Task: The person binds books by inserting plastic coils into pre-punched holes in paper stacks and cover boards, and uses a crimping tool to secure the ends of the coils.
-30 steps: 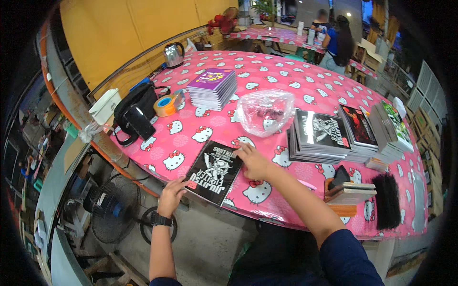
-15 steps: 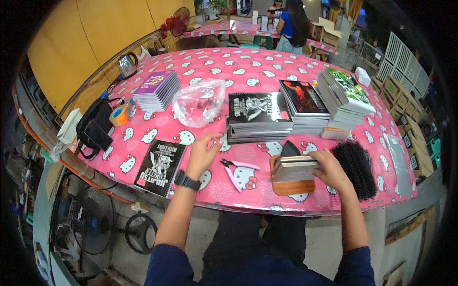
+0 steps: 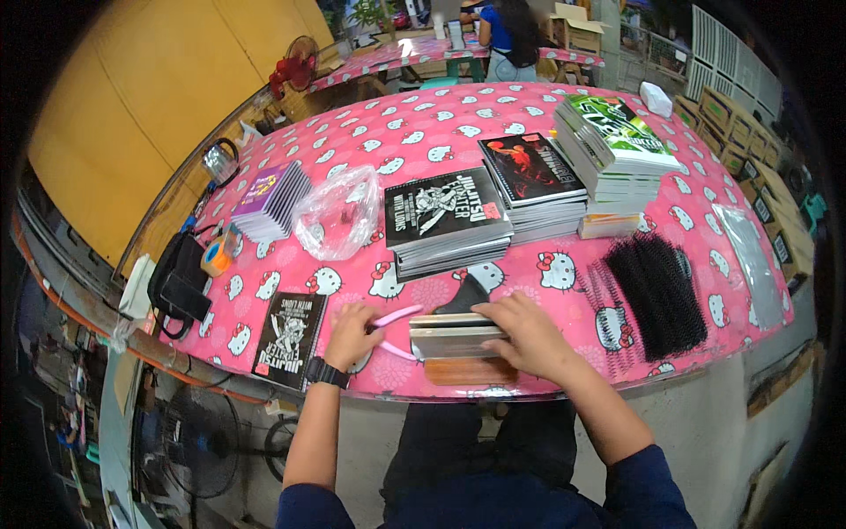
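Note:
My left hand (image 3: 354, 337), with a black watch on its wrist, has its fingers closed over the jaw end of the pink-handled pliers (image 3: 398, 352). The pliers' handles stick out to the right of it; their jaws are hidden. My right hand (image 3: 526, 337) grips the upper right end of a block of grey upright plates (image 3: 454, 339) on a brown wooden base (image 3: 467, 371). Behind the block lies a dark, wedge-shaped piece (image 3: 464, 294). Left of my left hand, a black spiral-bound notebook (image 3: 289, 339) lies flat on the pink patterned tablecloth (image 3: 401, 381).
Behind my hands stand stacks of black notebooks (image 3: 445, 212), red-and-black notebooks (image 3: 533, 172) and green notebooks (image 3: 617, 141). A pile of black binding coils (image 3: 656, 295) lies right. Purple notebooks (image 3: 269, 203), a plastic bag (image 3: 339, 216) and a black pouch (image 3: 178, 280) are left.
My left hand has come down onto the pliers. My right hand has moved left with the plate block, bringing it close to the pliers. The view has turned slightly.

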